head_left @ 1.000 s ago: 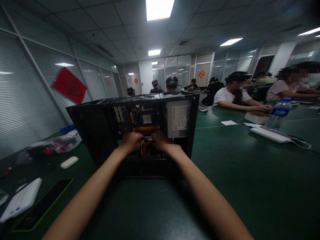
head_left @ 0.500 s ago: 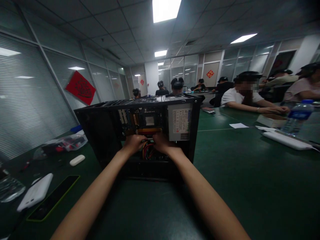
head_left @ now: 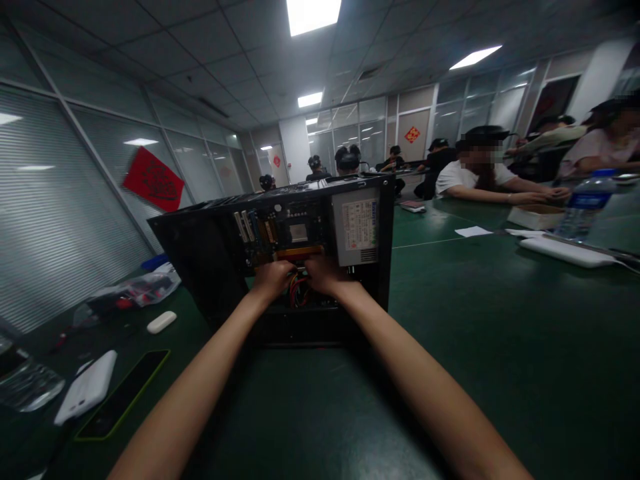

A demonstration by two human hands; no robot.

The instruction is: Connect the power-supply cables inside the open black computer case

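A black computer case (head_left: pixel 189 263) with its side panel off stands on the green table in front of me. Both my arms reach into it. My left hand (head_left: pixel 273 279) is curled at the lower edge of the motherboard, below the orange memory slots (head_left: pixel 300 253). Close beside it, my right hand (head_left: pixel 325 275) has its fingers bent inward at the same edge. Whatever sits between the fingertips is hidden and blurred. Red and yellow cables (head_left: pixel 299 292) hang just beneath. A square silver processor (head_left: pixel 299 232) shows above, and the power supply (head_left: pixel 357 230) fills the upper right corner.
Left of the case lie a plastic bag (head_left: pixel 143 290), a white oval case (head_left: pixel 162 323), a white power bank (head_left: pixel 86 387) and a green-edged phone (head_left: pixel 125 395). On the right are a water bottle (head_left: pixel 586 207), a small box (head_left: pixel 536 217) and a white device (head_left: pixel 565 251). Several people sit beyond.
The view has shifted and tilted slightly, so the case sits a little higher in the picture. Both hands stay at the same place inside the case.
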